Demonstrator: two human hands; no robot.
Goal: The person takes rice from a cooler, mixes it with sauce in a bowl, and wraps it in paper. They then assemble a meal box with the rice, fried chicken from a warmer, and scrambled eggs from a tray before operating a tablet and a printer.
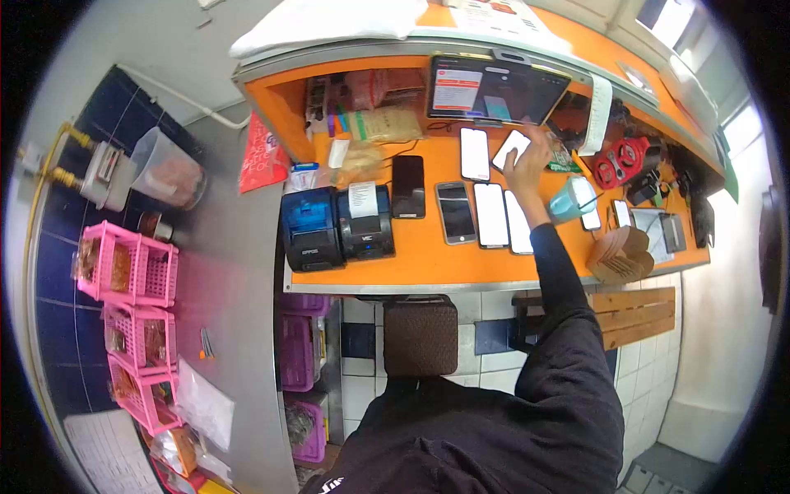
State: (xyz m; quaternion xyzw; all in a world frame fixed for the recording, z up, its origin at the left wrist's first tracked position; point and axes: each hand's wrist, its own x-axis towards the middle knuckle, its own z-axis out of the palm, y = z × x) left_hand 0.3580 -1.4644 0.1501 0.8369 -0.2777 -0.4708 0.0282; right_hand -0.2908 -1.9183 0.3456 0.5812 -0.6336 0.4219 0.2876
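Observation:
My right hand (529, 163) reaches over the orange desk (420, 267) and touches a phone with a white screen (512, 150), its fingers partly spread. Another lit phone (475, 154) lies just left of it. Below are a dark-screened phone (456, 213) and two lit phones (491, 216) (519, 222), the right one partly under my wrist. A black phone (408, 187) lies farther left. Behind the hand stands a tablet (496, 90) with its screen on. A light blue cup with a straw (571, 200) is right of my forearm. My left hand is not in view.
Two receipt printers (311, 230) (366, 224) stand at the desk's left end. Brown paper cups or trays (621, 255) and a red device (620, 162) are at the right. A brown stool (420, 337) and wooden bench (634, 316) stand below. Pink baskets (130, 265) line the left counter.

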